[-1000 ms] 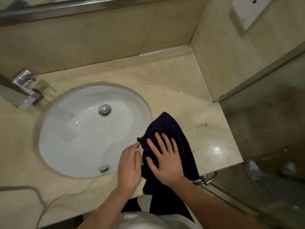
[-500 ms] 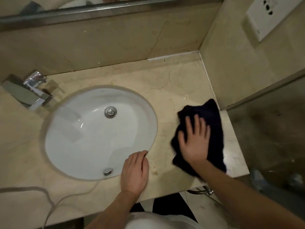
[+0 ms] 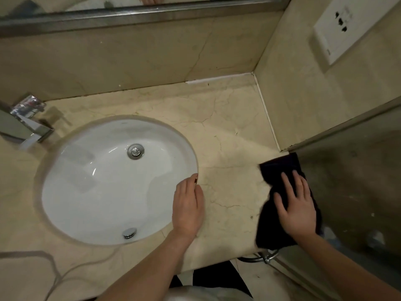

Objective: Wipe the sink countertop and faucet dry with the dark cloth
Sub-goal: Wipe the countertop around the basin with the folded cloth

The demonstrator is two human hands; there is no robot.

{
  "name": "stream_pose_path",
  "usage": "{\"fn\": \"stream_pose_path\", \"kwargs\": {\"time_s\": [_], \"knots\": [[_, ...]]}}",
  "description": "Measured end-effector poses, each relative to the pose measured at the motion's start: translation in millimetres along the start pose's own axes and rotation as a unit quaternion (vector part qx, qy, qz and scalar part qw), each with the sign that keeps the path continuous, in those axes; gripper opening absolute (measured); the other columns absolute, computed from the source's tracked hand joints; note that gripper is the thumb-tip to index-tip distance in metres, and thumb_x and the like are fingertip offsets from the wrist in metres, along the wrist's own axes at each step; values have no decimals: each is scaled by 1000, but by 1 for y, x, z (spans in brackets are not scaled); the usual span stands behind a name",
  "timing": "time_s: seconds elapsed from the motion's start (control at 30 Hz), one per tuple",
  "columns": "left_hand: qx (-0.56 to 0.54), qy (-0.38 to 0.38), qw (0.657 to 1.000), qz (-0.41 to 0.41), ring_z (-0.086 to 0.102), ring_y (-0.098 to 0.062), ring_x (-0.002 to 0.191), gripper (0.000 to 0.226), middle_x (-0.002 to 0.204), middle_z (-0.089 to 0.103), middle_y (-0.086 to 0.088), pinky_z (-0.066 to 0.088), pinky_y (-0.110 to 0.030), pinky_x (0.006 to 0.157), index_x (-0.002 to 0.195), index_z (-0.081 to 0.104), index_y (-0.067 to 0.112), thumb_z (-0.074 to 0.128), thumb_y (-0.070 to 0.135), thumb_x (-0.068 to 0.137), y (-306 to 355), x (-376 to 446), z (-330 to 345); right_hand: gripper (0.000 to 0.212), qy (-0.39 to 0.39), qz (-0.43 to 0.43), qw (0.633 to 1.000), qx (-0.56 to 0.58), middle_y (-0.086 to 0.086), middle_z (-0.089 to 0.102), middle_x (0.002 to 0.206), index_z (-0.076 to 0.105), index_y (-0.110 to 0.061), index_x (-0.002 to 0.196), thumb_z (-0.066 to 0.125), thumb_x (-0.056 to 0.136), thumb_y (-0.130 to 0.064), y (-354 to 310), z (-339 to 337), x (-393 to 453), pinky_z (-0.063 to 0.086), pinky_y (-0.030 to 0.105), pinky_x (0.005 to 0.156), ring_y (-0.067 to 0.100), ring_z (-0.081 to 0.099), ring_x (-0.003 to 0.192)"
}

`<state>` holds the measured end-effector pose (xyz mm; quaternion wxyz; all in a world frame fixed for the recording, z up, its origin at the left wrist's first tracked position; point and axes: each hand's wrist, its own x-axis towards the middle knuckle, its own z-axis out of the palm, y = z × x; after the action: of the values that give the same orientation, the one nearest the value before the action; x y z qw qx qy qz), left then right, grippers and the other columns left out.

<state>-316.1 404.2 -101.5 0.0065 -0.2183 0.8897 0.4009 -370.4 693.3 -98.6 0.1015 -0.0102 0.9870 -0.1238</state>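
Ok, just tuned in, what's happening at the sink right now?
A person is wiping the countertop dry. The right hand presses flat on the dark cloth at the counter's right edge, beside the glass panel. The left hand rests flat on the counter at the rim of the sink, holding nothing. The faucet at the far left is not being touched.

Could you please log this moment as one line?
right hand flat on dark cloth at countertop right edge | left hand rests by sink | faucet untouched
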Motion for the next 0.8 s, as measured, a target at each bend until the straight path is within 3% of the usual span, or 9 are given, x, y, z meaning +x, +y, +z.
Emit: {"fn": "stream_pose_path", "kwargs": {"time_s": [0.1, 0.23, 0.5, 0.8], "knots": [[11, -14, 1000, -2, 45, -12, 120, 53, 126, 56, 3, 38, -31, 110, 142, 49, 13, 21, 33, 102, 0, -1, 1, 66, 18, 24, 999, -34, 8, 17, 166, 27, -23, 157, 25, 98, -53, -16, 17, -38, 17, 55, 121, 29, 9, 153], [27, -26, 999, -3, 44, -14, 120, 50, 125, 54, 1, 39, -35, 110, 144, 46, 10, 24, 29, 103, 1, 4, 2, 68, -3, -25, 999, -49, 10, 20, 165, 31, -20, 156, 27, 98, -54, -23, 24, -67, 13, 54, 122, 31, 11, 153], [60, -23, 998, 6, 47, -17, 115, 55, 122, 56, 0, 40, -35, 107, 144, 47, 10, 21, 31, 101, 0, 5, 3, 65, -12, -78, 995, -58, 3, 15, 166, 24, -30, 158, 26, 98, -57, -15, 4, 20, 7, 49, 124, 23, 5, 154], [48, -23, 999, -4, 44, -12, 115, 57, 125, 55, 3, 39, -34, 109, 144, 46, 14, 18, 34, 99, 3, 5, -1, 62, -2, -110, 993, -44, 7, 23, 164, 30, -24, 156, 30, 99, -49, -45, 35, -65, 16, 57, 121, 26, 12, 154]]}}
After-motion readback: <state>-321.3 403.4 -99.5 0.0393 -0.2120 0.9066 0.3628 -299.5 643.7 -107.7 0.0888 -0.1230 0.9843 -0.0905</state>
